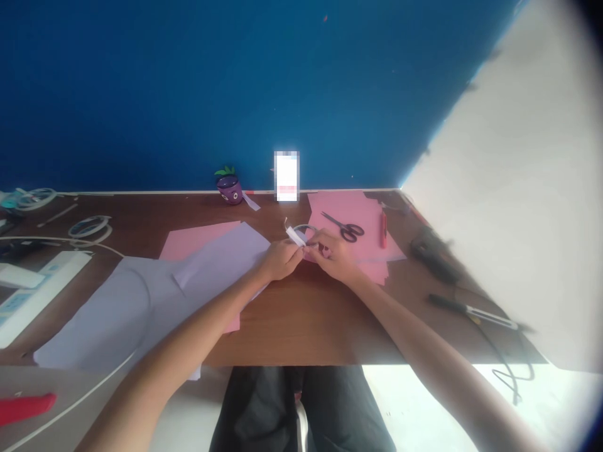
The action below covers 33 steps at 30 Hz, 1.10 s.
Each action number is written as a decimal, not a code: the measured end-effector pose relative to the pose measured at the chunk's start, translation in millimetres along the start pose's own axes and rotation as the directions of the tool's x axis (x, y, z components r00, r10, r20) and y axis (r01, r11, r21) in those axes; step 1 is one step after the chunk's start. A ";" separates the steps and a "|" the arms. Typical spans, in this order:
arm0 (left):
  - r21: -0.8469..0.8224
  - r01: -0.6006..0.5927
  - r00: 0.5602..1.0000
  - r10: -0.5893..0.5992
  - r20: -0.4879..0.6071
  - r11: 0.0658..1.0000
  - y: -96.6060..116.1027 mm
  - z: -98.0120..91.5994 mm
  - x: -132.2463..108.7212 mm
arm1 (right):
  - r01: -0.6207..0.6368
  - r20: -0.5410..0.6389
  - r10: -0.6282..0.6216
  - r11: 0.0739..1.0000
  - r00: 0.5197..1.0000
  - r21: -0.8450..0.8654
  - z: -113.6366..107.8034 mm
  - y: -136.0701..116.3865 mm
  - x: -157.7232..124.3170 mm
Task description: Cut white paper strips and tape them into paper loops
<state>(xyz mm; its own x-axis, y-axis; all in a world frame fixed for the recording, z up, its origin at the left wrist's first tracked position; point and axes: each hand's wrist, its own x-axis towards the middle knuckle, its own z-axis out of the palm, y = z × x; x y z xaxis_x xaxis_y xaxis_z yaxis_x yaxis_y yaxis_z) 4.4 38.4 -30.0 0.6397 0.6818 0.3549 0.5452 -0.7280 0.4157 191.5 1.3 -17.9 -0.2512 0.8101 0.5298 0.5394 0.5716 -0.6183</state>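
Both hands meet over the middle of the brown table [301,326]. My left hand [279,258] is closed in a pinch on a small white paper strip [295,236] that sticks up to the right. My right hand [332,252] is closed too, its fingertips pinching the same strip from the other side, over the edge of a pink paper stack [351,216]. A thin curved loop, perhaps tape, shows just behind the fingers. Under my left forearm lies a large pale lilac sheet [155,295] over a pink sheet [195,238].
Black-handled scissors [345,228] and a red pen [384,227] lie on the pink stack. A glue gun [431,254] and a utility knife [471,309] are at the right. Tape rolls [89,227], a white power strip [35,292] and a purple pot [229,186] stand left and back.
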 end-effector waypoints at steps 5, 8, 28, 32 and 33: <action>0.232 -0.089 0.996 0.092 -0.001 0.969 -0.5 4.6 2.0 | 0.106 -0.066 -0.119 0.979 0.991 -0.175 2.1 1.1 -0.9; 0.296 -0.095 0.993 0.111 -0.038 0.950 1.1 6.4 3.5 | 0.170 -0.048 -0.196 0.928 0.979 -0.331 1.9 2.3 -1.3; 0.249 0.067 0.990 -0.033 -0.138 0.966 3.4 9.5 4.5 | 0.211 -0.058 -0.282 0.823 0.958 -0.528 9.5 2.6 -0.6; 0.169 0.119 0.971 -0.079 -0.227 0.978 0.0 8.8 4.1 | 0.063 -0.189 -0.193 0.841 0.963 -0.538 4.3 12.7 0.4; 0.141 0.138 0.962 -0.098 -0.257 0.980 -1.5 8.5 4.0 | 0.014 -0.242 -0.164 0.852 0.956 -0.523 1.6 16.3 0.6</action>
<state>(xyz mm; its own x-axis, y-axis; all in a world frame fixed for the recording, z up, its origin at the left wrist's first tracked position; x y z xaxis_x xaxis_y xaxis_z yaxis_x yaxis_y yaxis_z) 10.7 41.6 -36.4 0.4226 0.7455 0.5154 0.6989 -0.6301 0.3383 198.9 11.3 -28.6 -0.1343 0.6496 0.7483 0.8768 0.4298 -0.2158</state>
